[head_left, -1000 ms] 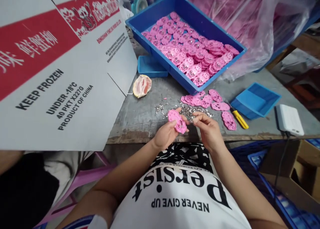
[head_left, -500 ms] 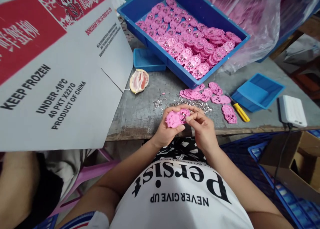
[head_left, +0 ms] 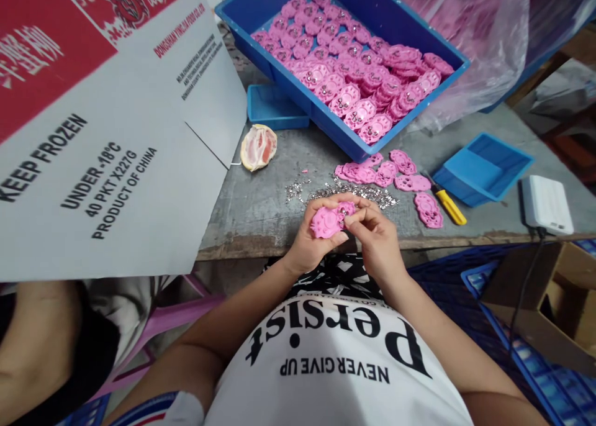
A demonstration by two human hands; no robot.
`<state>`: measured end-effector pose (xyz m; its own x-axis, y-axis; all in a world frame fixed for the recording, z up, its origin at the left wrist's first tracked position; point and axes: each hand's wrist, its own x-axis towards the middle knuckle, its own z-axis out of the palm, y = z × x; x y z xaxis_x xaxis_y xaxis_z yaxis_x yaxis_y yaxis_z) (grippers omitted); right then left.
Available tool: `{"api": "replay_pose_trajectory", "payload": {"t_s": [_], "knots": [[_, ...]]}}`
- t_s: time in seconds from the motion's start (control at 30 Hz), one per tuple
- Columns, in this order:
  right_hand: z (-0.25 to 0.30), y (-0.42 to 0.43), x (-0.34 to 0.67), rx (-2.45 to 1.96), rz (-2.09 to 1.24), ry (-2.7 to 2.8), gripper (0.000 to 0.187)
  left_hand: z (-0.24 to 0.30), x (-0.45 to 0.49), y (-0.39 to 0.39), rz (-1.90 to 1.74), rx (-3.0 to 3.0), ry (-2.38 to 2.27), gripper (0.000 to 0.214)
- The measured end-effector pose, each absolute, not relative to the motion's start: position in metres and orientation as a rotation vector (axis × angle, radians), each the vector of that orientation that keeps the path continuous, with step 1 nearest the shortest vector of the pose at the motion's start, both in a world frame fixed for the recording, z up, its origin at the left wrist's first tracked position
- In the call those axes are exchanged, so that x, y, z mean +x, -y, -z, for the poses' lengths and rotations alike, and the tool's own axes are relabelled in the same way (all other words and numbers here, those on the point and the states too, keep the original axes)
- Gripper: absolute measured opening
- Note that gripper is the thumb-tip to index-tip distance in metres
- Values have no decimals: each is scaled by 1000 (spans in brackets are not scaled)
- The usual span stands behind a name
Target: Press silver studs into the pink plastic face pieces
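Observation:
A pink plastic plate [head_left: 327, 222] with a scalloped outline and small shiny metal bits at its right end is held just over the table's front edge. My left hand [head_left: 309, 244] wraps round its left side, thumb along the lower rim. The closed thumb and fingers of my right hand [head_left: 376, 230] press at the plate's right end, by the metal bits; whether a small part sits in the pinch is hidden. Just beyond both hands lies a scattered pile of small silvery metal pieces [head_left: 372, 194]. Several loose pink plates [head_left: 386, 172] lie behind and to the right.
A big blue tray [head_left: 339, 137] full of pink plates stands at the back. Around it are small blue trays [head_left: 484, 168], a yellow-handled screwdriver [head_left: 451, 207], a white power bank [head_left: 547, 203] and a peeled citrus fruit [head_left: 259, 148]. A large carton [head_left: 139, 165] blocks the left; a person's limb [head_left: 40, 345] shows below.
Both hands stay almost in place on the pink plate, with only slight finger movement at its right end. The view has shifted a little.

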<state>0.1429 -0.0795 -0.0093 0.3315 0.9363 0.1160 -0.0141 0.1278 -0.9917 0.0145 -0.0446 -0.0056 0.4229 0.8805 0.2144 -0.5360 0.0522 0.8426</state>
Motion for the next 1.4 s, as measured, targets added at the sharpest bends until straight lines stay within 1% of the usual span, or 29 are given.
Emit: {"api": "replay_pose_trajectory", "payload": {"t_s": [0.23, 0.4, 0.5, 0.63, 0.77, 0.83, 0.97, 1.03, 1.2, 1.3, 1.4], "knots": [[10, 76, 143, -1333, -741, 1110, 20, 8, 15, 42, -1134, 1031, -464, 45], [22, 73, 143, -1276, -797, 1006, 18, 14, 18, 36, -1026, 753, -542, 59], [30, 73, 152, -1290, -766, 995, 15, 13, 17, 28, -954, 633, -602, 59], [39, 72, 177, -1375, -669, 1019, 12, 8, 15, 10, -913, 545, -708, 55], [48, 76, 208, -1493, -462, 1129, 13, 1, 14, -17, -921, 572, -820, 55], [53, 80, 221, -1551, -343, 1198, 13, -6, 15, -36, -937, 633, -850, 55], [70, 92, 240, -1628, -199, 1318, 11, -33, 17, -83, -959, 778, -840, 39], [80, 96, 243, -1640, -138, 1368, 10, -52, 19, -111, -992, 840, -829, 36], [94, 94, 239, -1603, 13, 1523, 6, -102, 30, -195, -1069, 1098, -843, 50], [94, 91, 237, -1596, 69, 1541, 6, -123, 40, -252, -1090, 1254, -1039, 61], [94, 89, 238, -1570, 95, 1547, 6, -132, 53, -298, -1111, 1524, -1194, 65]]}}
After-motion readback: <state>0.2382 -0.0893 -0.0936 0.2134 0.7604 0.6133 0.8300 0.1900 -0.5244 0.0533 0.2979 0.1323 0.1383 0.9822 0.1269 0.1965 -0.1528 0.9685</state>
